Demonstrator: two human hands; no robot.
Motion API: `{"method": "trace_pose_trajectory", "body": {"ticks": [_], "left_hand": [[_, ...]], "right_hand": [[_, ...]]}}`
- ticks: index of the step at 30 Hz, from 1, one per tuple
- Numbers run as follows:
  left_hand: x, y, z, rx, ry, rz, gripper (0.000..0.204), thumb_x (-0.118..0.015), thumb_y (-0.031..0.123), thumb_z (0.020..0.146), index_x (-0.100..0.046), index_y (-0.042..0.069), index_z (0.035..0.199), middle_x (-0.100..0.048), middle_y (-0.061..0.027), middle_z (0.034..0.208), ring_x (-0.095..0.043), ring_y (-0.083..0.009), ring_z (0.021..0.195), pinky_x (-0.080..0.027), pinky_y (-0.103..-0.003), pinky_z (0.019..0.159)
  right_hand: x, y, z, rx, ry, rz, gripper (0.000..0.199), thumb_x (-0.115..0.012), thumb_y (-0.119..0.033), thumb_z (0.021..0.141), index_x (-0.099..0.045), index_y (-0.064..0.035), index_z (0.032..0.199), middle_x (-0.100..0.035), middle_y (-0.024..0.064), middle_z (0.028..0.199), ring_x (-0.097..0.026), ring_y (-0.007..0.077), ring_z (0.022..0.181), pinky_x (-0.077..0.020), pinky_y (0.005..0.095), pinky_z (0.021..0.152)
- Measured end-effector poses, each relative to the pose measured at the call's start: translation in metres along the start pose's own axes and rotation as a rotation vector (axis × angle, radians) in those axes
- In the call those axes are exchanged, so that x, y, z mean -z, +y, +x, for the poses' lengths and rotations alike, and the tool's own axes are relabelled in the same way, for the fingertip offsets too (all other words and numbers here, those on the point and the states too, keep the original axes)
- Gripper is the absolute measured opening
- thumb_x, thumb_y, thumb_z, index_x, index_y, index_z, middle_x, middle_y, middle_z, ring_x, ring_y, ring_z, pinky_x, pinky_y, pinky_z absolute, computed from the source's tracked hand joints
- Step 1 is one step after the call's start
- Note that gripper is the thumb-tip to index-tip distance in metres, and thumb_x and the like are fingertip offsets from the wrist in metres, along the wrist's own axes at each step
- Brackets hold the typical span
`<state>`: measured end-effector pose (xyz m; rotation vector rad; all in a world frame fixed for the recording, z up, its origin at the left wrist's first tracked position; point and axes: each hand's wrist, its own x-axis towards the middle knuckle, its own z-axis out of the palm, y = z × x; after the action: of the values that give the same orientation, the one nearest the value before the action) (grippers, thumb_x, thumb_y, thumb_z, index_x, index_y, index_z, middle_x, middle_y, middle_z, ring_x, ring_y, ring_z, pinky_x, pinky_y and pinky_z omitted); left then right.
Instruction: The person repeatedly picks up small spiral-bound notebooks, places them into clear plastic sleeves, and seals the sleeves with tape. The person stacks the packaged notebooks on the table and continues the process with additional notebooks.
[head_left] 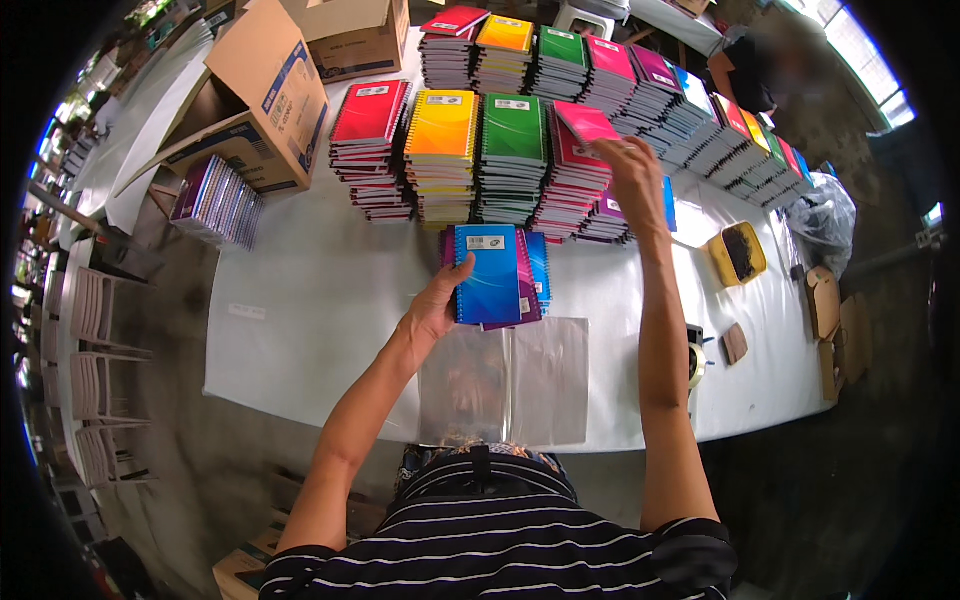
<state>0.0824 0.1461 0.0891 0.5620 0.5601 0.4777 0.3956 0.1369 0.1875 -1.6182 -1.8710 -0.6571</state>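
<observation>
My left hand (437, 300) is closed on a small stack of spiral notebooks, its thumb lying over the blue notebook (490, 285) on top. Beneath that one a purple notebook (529, 285) sticks out to the right, and another blue edge shows behind. Farther off to the right, my right hand (632, 170) grips a pink notebook (588, 122), which is tilted up off the top of the pink stack (575, 190). Clear plastic sleeves (550, 385) lie on the table in front of me, just below the held notebooks.
Stacks of red (370, 112), yellow (440, 125) and green notebooks (513, 130) stand ahead, with more rows behind. An open cardboard box (285, 125) and a notebook bundle (215, 205) sit left. At right are a yellow tub (738, 254), a tape roll (696, 365) and a brown block (735, 344).
</observation>
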Motion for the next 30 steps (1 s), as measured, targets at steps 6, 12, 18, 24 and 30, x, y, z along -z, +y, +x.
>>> {"method": "trace_pose_trajectory", "body": {"ticks": [6,12,18,24,30], "left_hand": [[-0.004,-0.002,-0.007,-0.057,-0.015,-0.046,0.087,-0.058,0.066,0.083,-0.040,0.002,0.139,-0.055,-0.0128,0.131,-0.056,-0.0226,0.117,-0.047,-0.039,0.100],[0.010,0.001,-0.015,-0.010,-0.056,-0.207,0.077,-0.074,0.052,0.078,-0.047,0.005,0.132,-0.060,-0.0105,0.123,-0.061,-0.0202,0.110,-0.053,-0.037,0.094],[0.017,0.017,-0.015,-0.055,0.014,-0.050,0.073,-0.083,0.039,0.073,-0.049,0.006,0.129,-0.062,-0.0088,0.120,-0.063,-0.0204,0.106,-0.055,-0.037,0.091],[0.014,0.025,-0.012,-0.093,0.015,-0.094,0.087,-0.075,0.059,0.072,-0.045,0.006,0.134,-0.058,-0.0117,0.125,-0.059,-0.0219,0.115,-0.051,-0.040,0.096],[0.030,0.030,-0.017,-0.091,-0.339,-0.300,0.085,-0.069,0.060,0.076,-0.043,0.007,0.138,-0.055,-0.0145,0.130,-0.057,-0.0232,0.117,-0.050,-0.041,0.097]], "right_hand": [[0.062,-0.037,0.023,0.083,-0.086,1.431,0.021,-0.063,-0.019,0.090,-0.068,0.0002,0.094,-0.069,0.0146,0.097,-0.062,0.0305,0.104,-0.0444,0.0494,0.097],[-0.017,-0.095,0.021,0.012,-0.536,1.153,0.024,-0.058,0.009,0.080,-0.071,-0.0009,0.097,-0.067,0.0117,0.113,-0.059,0.0287,0.114,-0.0478,0.0412,0.096],[-0.052,-0.076,0.029,-0.024,-0.061,0.159,0.029,-0.061,-0.001,0.081,-0.065,-0.0029,0.110,-0.064,0.0158,0.120,-0.057,0.0322,0.117,-0.0405,0.0431,0.107],[-0.039,-0.069,0.024,-0.095,0.105,0.389,0.039,-0.056,0.013,0.076,-0.065,-0.0021,0.110,-0.071,0.0140,0.099,-0.066,0.0289,0.103,-0.0508,0.0398,0.097],[0.014,-0.158,-0.036,0.261,-0.065,0.387,0.027,-0.065,0.001,0.078,-0.071,-0.0101,0.102,-0.069,0.0056,0.111,-0.067,0.0221,0.102,-0.0544,0.0346,0.088]]}}
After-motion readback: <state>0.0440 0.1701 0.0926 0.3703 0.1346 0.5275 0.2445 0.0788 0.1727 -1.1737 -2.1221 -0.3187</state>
